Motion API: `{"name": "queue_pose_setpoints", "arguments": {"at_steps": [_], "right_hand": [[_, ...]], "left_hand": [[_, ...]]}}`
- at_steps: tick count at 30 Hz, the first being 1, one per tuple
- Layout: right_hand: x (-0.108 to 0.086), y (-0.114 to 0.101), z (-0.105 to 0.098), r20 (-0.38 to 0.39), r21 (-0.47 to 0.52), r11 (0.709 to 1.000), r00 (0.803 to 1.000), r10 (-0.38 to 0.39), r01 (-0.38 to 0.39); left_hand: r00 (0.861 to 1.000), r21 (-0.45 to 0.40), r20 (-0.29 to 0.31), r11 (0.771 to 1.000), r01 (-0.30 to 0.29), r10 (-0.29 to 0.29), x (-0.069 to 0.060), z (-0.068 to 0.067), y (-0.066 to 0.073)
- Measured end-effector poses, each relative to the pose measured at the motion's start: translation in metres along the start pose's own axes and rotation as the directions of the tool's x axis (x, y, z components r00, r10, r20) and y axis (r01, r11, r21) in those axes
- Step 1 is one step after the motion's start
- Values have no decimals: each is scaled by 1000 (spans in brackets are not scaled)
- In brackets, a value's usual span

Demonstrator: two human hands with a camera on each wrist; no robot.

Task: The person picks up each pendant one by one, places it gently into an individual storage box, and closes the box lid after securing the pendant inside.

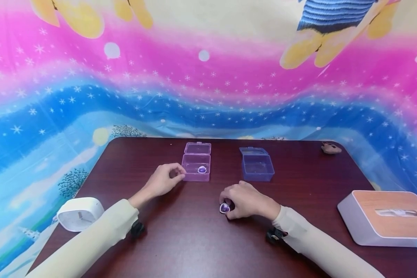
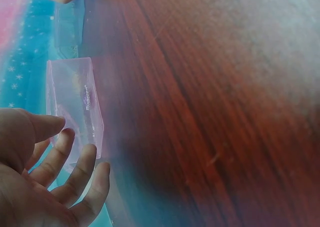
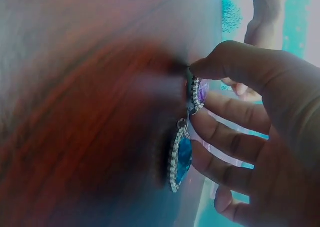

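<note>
My right hand [image 1: 244, 199] is low over the table, thumb and fingers pinching a purple gem pendant [image 3: 202, 91] with a beaded silvery rim. A larger blue gem pendant [image 3: 184, 159] with a similar rim lies beside it, close to the middle fingers; the head view hides it behind the hand. My left hand [image 1: 162, 180] rests at the left front corner of a pink clear plastic box [image 1: 196, 177], its fingers loosely bent. Inside that box lies another purple gem pendant [image 1: 202, 169]. A blue clear plastic box [image 1: 258, 177] stands to its right. Both lids are raised at the back.
A white clock [image 1: 80, 214] stands at the table's left edge. On the right is a white tissue box [image 1: 365, 226] with a wood-look top. A small brown object [image 1: 331, 148] sits in the far right corner. A printed curtain [image 1: 201, 92] hangs behind the table.
</note>
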State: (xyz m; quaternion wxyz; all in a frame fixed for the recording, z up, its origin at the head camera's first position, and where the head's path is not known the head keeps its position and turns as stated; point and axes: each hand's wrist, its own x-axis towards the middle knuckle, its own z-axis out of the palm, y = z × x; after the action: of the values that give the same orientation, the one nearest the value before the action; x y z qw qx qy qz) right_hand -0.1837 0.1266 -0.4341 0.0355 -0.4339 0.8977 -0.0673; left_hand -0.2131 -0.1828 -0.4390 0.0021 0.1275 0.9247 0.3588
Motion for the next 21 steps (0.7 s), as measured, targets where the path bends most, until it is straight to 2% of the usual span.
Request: {"name": "queue_pose_setpoints", "arguments": {"at_steps": [13,21], "right_hand": [[4,7,0,-14,-35,999,1000,8,-8],[6,10,-3,-24,9,1000,1000,15,-15]], "left_hand": [[1000,6,-3,1000,7,-7,0,2,-1],[1000,5,-4,1000,-5,5,1,2,-1]]}}
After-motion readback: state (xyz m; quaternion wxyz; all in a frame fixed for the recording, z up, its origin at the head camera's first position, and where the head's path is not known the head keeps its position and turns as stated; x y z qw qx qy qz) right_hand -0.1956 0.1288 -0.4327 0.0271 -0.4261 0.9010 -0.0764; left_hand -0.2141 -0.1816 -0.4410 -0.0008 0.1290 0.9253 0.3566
